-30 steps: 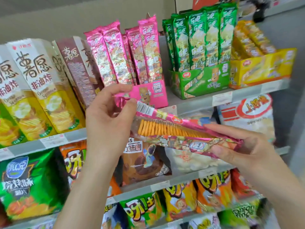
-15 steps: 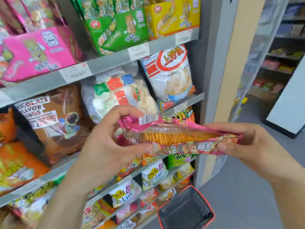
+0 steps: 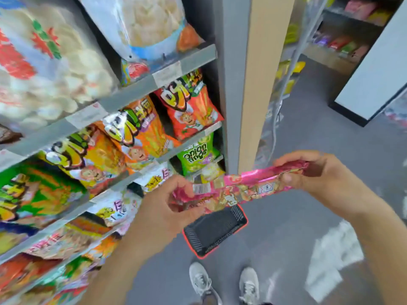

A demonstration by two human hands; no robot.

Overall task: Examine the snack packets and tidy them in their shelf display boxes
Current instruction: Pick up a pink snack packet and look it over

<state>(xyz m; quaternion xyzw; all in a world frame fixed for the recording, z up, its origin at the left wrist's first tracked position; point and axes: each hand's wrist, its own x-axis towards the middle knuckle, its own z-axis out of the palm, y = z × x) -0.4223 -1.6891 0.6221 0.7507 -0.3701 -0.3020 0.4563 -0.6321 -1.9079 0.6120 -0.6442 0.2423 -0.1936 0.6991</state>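
A long pink snack packet [image 3: 240, 188] lies level between both hands, in front of the lower shelves. My left hand [image 3: 163, 208] pinches its left end near the barcode. My right hand [image 3: 317, 172] grips its right end with the thumb on the front. The packet's pictured side faces up. The pink, green and yellow display boxes are out of view.
Shelves [image 3: 132, 93] at the left hold orange, green and white snack bags. A grey and tan post [image 3: 246, 84] ends the shelf unit. A black basket with a red rim [image 3: 214, 232] sits on the grey floor below the packet, near two grey shoes [image 3: 200, 280].
The view has swung down and to the right, from the top shelf to the lower shelves and floor. Both hands kept hold of the pink packet, which has turned its window side away.
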